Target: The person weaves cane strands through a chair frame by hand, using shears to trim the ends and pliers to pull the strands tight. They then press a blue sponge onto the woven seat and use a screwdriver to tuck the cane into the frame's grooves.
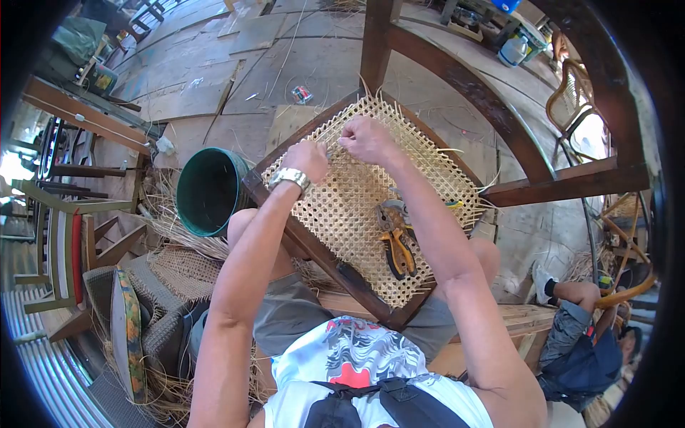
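A woven cane seat (pixel 335 214) in a dark wooden chair frame (pixel 325 264) rests across the person's lap. Over its upper left part is my left hand (pixel 307 158), a watch on its wrist, fingers curled round something I cannot make out. My right hand (pixel 365 139) is just to the right, higher on the weave, its fingers pinched together; what they hold is too small to name. Pliers with orange and black handles (pixel 398 250) lie on the cane below my right forearm. Loose strand ends stick out along the seat's top and right edges.
A dark green bucket (pixel 211 191) stands left of the seat. The chair's curved back (pixel 471 85) rises at the upper right. Wooden frames (pixel 78 207) and loose cane strands lie at the left. Another person (pixel 581 335) sits at the lower right.
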Demonstrator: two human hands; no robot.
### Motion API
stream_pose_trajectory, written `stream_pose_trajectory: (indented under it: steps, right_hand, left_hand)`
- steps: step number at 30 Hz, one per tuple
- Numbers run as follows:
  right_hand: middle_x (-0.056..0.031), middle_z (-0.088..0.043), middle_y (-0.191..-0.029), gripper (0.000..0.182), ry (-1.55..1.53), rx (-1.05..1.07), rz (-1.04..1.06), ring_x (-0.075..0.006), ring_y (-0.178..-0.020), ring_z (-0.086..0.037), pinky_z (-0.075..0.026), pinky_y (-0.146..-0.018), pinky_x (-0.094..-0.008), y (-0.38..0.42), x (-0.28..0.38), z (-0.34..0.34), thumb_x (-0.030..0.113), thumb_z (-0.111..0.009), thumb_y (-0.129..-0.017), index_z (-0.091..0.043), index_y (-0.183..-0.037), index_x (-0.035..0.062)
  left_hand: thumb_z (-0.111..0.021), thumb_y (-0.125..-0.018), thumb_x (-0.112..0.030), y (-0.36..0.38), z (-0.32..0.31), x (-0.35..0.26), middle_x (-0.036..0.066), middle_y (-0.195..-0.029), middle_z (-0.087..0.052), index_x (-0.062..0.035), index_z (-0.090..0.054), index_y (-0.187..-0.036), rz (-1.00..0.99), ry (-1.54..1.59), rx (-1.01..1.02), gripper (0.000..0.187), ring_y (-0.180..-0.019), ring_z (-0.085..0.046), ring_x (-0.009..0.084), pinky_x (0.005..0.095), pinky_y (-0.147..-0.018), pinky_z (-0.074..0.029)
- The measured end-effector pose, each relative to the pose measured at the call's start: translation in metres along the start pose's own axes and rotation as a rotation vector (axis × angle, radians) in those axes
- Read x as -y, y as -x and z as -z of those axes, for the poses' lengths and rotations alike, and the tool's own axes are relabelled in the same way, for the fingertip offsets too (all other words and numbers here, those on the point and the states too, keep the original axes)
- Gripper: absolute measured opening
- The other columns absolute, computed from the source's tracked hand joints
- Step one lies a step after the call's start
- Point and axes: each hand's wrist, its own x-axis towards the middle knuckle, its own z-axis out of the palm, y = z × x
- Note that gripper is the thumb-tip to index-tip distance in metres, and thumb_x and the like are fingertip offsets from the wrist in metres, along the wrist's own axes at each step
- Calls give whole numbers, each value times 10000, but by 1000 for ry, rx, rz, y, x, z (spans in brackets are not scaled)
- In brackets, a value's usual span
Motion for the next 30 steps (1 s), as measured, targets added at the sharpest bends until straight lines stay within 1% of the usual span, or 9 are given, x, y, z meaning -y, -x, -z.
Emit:
stream_pose_trajectory:
  steps: [2, 9, 11, 17, 19, 22, 23, 24, 30]
  right_hand:
    - [-167, -652, -935, 152, 57, 43, 2, -325, -924, -643, -518, -848, -423, 4, 9, 4, 195, -667, -801, -742, -818, 64]
    - [-110, -611, -1167, 193, -53, -50, 183, -283, -1154, -565, -464, -1007, -394, 20, -13, -11, 195, -797, -783, -747, -919, 67]
    - [-125, -548, -1314, 320, -24, 68, 219, -297, -1280, -491, -416, -1089, -415, 22, -10, 0, 256, -825, -773, -744, -1044, 107]
    - [-119, -437, -1469, 420, 251, -65, 339, -357, -1323, -448, -400, -1114, -469, 21, 28, -27, 329, -796, -810, -705, -1207, 224]
    - [-107, -591, -1314, 317, 264, -206, 466, -283, -1187, -572, -481, -1006, -439, 16, 32, -38, 287, -763, -855, -726, -1150, 177]
    - [-76, -710, -1002, 203, -480, 6, 26, -202, -938, -669, -534, -849, -386, 4, 32, -36, 233, -710, -901, -749, -1071, 129]
    - [-65, -708, -896, 187, -535, -63, -95, -183, -842, -670, -535, -796, -362, -4, 26, -29, 241, -699, -901, -752, -1018, 106]
    - [-54, -705, -790, 190, -588, -133, -215, -165, -747, -670, -536, -744, -337, -7, 22, -23, 249, -688, -901, -755, -965, 83]
    - [-170, -647, -891, 233, -93, -72, -74, -291, -808, -648, -528, -804, -372, -14, 9, -22, 266, -699, -809, -724, -811, 34]
  left_hand:
    - [-536, -953, -427, -18, -8, 10, 135, -705, -717, -54, -736, -820, 113, 173, 68, 443, -733, -723, 259, 383, -754, -562]
    - [-597, -903, -509, 7, 27, 58, 155, -820, -728, -69, -732, -849, -181, -312, -323, 464, -793, -703, 346, 448, -749, -543]
    - [-621, -910, -467, 36, 83, 77, 174, -1008, -725, -95, -736, -972, 17, -310, -212, 395, -970, -688, 372, 484, -815, -537]
    - [-607, -944, -406, 30, 87, 170, 170, -728, -692, -25, -672, -882, 134, 193, -359, 391, -632, -701, 285, 417, -648, -549]
    - [-578, -956, -354, 31, 71, 148, 158, -649, -658, -9, -659, -872, 56, 354, -375, 365, -519, -665, 236, 377, -595, -542]
    - [-576, -929, -329, 12, 41, 121, 229, -920, -707, -40, -696, -958, -83, 262, -292, 315, -920, -684, 395, 463, -812, -527]
    - [-585, -954, -337, 11, 33, 107, 129, -742, -707, -20, -683, -951, -171, 161, -307, 332, -655, -690, 230, 372, -639, -536]
    - [-580, -945, -341, 11, 26, 93, 159, -795, -714, -22, -692, -970, -213, 135, -298, 339, -731, -698, 291, 410, -707, -539]
    - [-550, -910, -304, -9, 16, 43, 230, -947, -710, -30, -731, -948, -155, -138, -90, 330, -921, -682, 419, 492, -868, -529]
